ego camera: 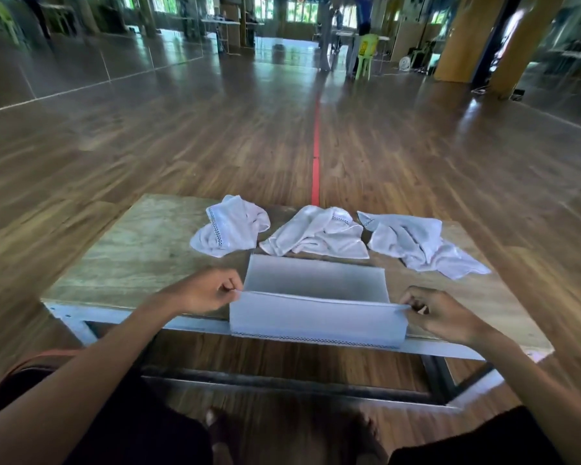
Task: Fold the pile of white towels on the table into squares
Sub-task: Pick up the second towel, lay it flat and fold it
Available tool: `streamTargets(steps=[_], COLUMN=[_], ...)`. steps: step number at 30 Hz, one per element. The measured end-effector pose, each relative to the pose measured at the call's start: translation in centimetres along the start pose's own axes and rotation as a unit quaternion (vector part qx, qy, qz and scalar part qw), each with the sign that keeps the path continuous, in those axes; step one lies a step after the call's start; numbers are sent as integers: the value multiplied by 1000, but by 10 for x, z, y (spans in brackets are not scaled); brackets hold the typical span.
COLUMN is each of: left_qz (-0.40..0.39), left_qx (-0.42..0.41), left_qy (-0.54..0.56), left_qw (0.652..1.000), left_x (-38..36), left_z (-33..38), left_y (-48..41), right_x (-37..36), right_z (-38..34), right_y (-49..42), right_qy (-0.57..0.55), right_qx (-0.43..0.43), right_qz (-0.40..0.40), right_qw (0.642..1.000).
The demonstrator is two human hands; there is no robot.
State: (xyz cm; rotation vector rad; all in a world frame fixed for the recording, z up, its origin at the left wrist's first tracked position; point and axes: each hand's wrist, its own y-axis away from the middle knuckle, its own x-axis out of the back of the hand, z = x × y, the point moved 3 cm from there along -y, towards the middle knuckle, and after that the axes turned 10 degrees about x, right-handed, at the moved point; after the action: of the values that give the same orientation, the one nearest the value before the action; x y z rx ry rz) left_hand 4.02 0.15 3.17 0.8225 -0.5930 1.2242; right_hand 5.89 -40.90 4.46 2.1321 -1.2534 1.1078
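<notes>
The left hand (205, 292) pinches the left end of a raised fold in the flat white towel (316, 317), its fingers (230, 286) curled tight toward the thumb. The right hand (440, 315) pinches the fold's right end the same way, knuckles bent. Between the two sets of fingertips the fold runs taut and straight. Beyond the fingers one layer lies flat on the wooden table (141, 250). Below them the other layer hangs over the table's near edge, patterned hem lowest. Farther beyond the fingers sit the left crumpled towel (230, 226), the middle crumpled towel (316, 236) and the right crumpled towel (416, 243) in a row. Blur softens the fingertips, so the thumbs probably sit under the fold.
</notes>
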Motion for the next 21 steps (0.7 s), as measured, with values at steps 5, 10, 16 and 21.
streamTargets(steps=[5,10,16,21], left_qz=[77,149,131,115], left_qx=[10,33,55,74], left_qy=[-23,-30,-72,-105], left_qw=[997,988,987,985], left_x=[5,6,-5,-10], left_z=[2,-3,-4,-11], left_y=[-34,-75,-113,-132], right_x=[10,5,-4,-14], right_z=[11,25,50,70], right_y=[-30,-61,-97,-121], right_qy=[-15,-30,1,24], right_qx=[-43,-73,-104,-117], right_qz=[77,110,108,90], right_qw=[996,991,989,989])
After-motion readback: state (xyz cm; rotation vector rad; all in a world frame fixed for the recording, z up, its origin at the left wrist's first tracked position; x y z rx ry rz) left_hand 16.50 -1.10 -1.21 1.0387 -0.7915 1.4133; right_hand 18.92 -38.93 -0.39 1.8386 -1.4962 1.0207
